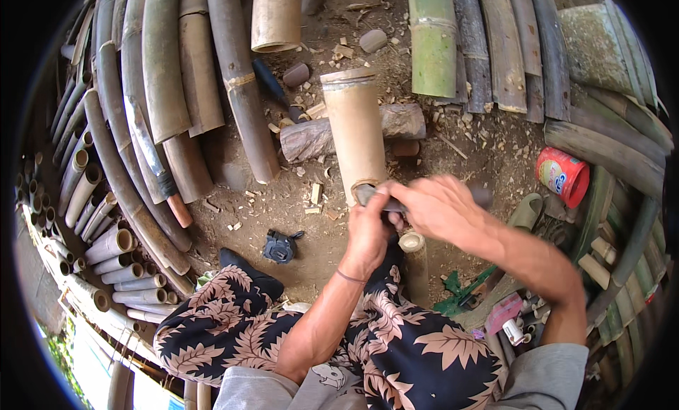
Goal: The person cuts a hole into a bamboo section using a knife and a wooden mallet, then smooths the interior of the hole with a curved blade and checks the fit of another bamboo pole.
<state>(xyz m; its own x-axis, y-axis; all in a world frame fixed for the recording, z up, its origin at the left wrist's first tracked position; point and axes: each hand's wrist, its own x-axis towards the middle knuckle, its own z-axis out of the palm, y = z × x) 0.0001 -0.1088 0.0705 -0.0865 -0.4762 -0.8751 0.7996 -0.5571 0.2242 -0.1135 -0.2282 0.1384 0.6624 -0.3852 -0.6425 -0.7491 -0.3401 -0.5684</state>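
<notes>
A pale bamboo section (352, 127) lies across a rough log (403, 120), its near end toward me. At that end my left hand (369, 233) is closed round a grey metal-bladed tool (366, 193), thumb on the blade, which meets the bamboo's rim. My right hand (438, 208), slightly blurred, is closed just to the right over the same tool. A dark rounded end sticks out past my right hand; whether it is the tool's handle is hard to tell. Another short bamboo piece (412, 241) stands beneath my hands, partly hidden.
Bamboo poles (166, 70) line the left, with a green bamboo pole (433, 56) at the far right. A black tape measure (281, 246) lies on the dirt among wood chips. A red tin (562, 176) and a sandal (525, 210) are at right. A blue-handled tool (269, 81) lies beyond the log.
</notes>
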